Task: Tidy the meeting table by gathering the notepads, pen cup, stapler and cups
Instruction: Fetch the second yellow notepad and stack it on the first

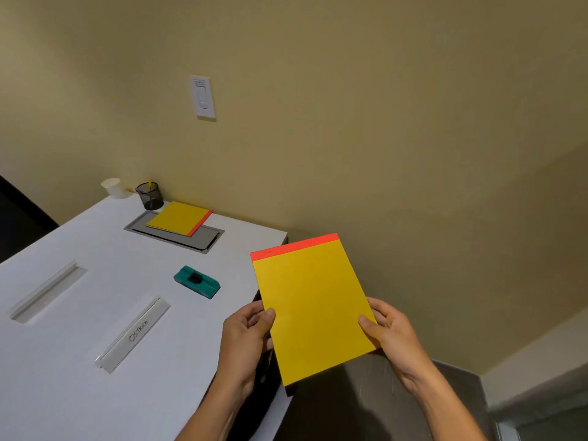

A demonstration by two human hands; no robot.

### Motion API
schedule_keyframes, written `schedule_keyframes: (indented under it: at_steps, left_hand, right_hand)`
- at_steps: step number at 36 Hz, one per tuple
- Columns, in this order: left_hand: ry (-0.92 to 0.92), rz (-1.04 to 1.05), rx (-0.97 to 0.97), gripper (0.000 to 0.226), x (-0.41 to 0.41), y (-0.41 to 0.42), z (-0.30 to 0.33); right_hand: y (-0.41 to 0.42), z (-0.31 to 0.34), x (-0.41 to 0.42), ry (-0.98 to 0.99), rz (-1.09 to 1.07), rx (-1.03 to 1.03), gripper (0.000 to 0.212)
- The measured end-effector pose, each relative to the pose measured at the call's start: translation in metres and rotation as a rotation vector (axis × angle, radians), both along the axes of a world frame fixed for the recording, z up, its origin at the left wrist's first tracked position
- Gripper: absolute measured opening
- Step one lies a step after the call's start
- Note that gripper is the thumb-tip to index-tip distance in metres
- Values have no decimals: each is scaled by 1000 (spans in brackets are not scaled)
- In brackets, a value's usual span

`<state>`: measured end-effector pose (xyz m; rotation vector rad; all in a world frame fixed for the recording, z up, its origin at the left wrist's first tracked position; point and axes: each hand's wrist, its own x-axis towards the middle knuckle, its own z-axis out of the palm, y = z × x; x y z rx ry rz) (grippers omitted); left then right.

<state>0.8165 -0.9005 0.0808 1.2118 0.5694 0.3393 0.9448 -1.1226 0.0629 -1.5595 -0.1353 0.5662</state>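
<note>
A yellow notepad [313, 305] with a red top band is held in the air just off the table's right edge. My left hand [245, 338] grips its left side and my right hand [393, 335] grips its right side. A second yellow notepad [178, 218] lies on a grey panel at the far end of the white table [63, 361]. Behind it stand a black mesh pen cup [150, 195] with a yellow pen and a white paper cup [112, 187]. A teal stapler [197, 281] lies on the table between the two pads.
Two clear name-card holders lie on the table, the nearer holder [133, 334] lettered and the farther holder [47, 291] to the left. A grey recessed panel [203, 238] sits under the far notepad. A beige wall with a light switch [202, 96] stands behind. A dark chair back [19, 218] is at left.
</note>
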Motion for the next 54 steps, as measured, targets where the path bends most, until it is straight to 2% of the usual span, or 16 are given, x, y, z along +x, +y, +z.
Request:
schedule_keyframes:
  at_steps: [17, 22, 27, 35, 41, 48, 51, 54]
  left_hand:
    - [73, 275, 139, 24, 163, -42, 6]
    - [102, 318, 270, 22, 197, -56, 18]
    - [169, 375, 288, 18, 219, -60, 22]
    - [194, 403, 354, 23, 248, -17, 26]
    - [197, 422, 467, 47, 275, 41, 47]
    - [209, 419, 608, 36, 297, 109, 55]
    - [259, 405, 711, 38, 302, 131, 57]
    - [324, 371, 805, 28, 306, 149, 49]
  right_hand:
    - [-4, 6, 206, -46, 250, 20, 39]
    - [-3, 19, 259, -57, 321, 57, 42]
    - [13, 25, 300, -74, 352, 94, 49]
    - [68, 25, 344, -148, 462, 82, 59]
    - [122, 30, 368, -217, 387, 106, 65]
    - [198, 35, 402, -398, 371, 98, 62]
    - [221, 36, 407, -637, 421, 6, 65]
    - [240, 36, 403, -892, 481, -72, 69]
